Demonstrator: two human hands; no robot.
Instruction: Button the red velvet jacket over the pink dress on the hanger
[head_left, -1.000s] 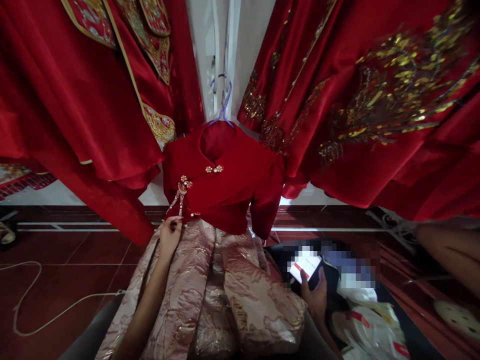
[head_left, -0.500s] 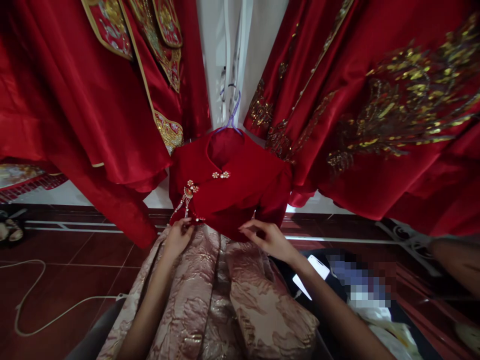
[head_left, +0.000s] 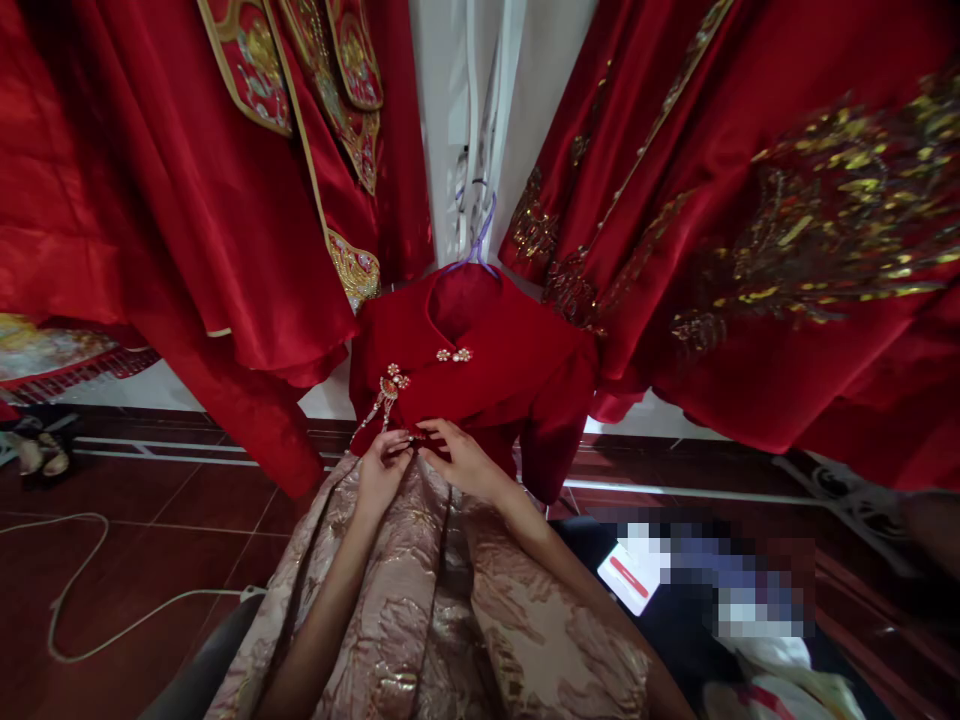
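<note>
Left hand (head_left: 381, 468) and right hand (head_left: 463, 460) pinch the red jacket (head_left: 495, 375) hem — embroidered robes (head_left: 225, 230) crowd close.

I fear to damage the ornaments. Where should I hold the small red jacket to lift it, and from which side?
Probably the purple hanger hook above the collar, reached from above: the red jacket hangs from it, and nothing delicate is there. The tassel brooch and pearl buttons sit on the front, near where the left hand and right hand touch the hem.
</note>
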